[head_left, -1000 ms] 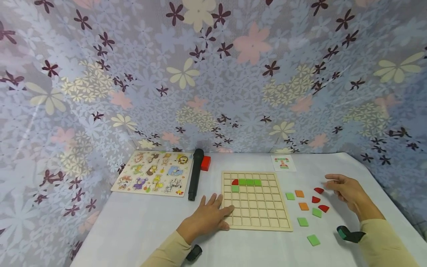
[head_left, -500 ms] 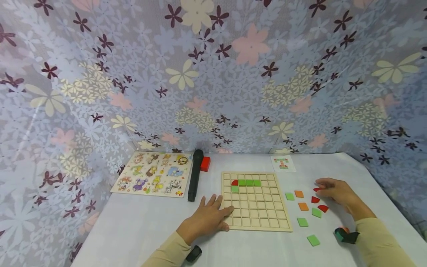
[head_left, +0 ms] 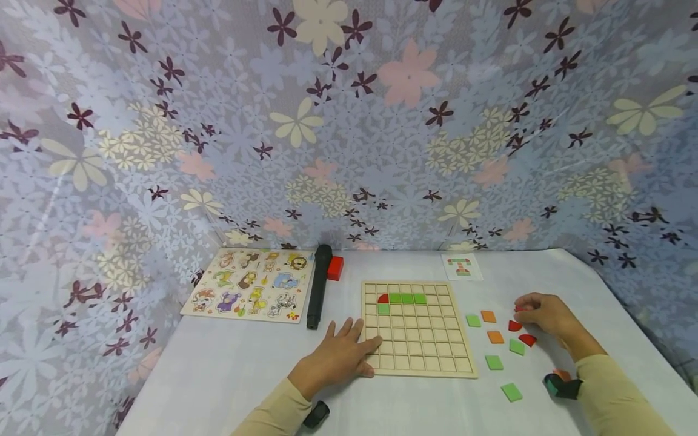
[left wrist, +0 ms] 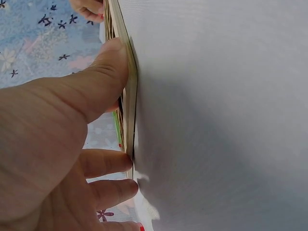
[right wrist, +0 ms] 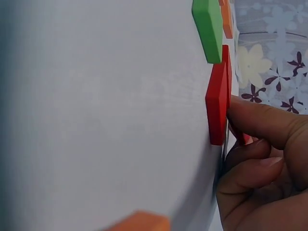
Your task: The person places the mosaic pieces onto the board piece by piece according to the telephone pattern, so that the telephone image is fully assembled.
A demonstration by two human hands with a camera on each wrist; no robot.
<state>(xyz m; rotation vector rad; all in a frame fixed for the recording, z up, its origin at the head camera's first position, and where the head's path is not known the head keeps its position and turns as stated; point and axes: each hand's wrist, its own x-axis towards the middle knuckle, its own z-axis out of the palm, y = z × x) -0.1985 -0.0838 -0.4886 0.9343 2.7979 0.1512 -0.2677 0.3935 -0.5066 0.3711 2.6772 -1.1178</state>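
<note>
My left hand (head_left: 337, 356) rests with spread fingers on the left edge of a wooden grid board (head_left: 429, 349). In the left wrist view its thumb (left wrist: 111, 62) lies along the board's rim. One red quarter-circle tile (head_left: 383, 298) and several green square tiles (head_left: 406, 298) sit in the grid's upper cells. To the right of the board, my right hand (head_left: 552, 316) pinches another red quarter-circle tile (right wrist: 246, 139) between thumb and fingers, low over the table. Two more red quarter-circles (head_left: 515, 326) lie just beside those fingertips.
Loose green squares (head_left: 494, 363) and orange squares (head_left: 494, 337) lie between board and right hand. A pattern card (head_left: 462, 267) lies behind them. At the left are an animal puzzle board (head_left: 249, 284), a black microphone (head_left: 319, 287) and a red block (head_left: 335, 268). A floral cloth hangs behind.
My right hand has moved left and slightly down to the farthest loose red quarter-circle, and its fingers have closed on it. My left hand has stayed on the board.
</note>
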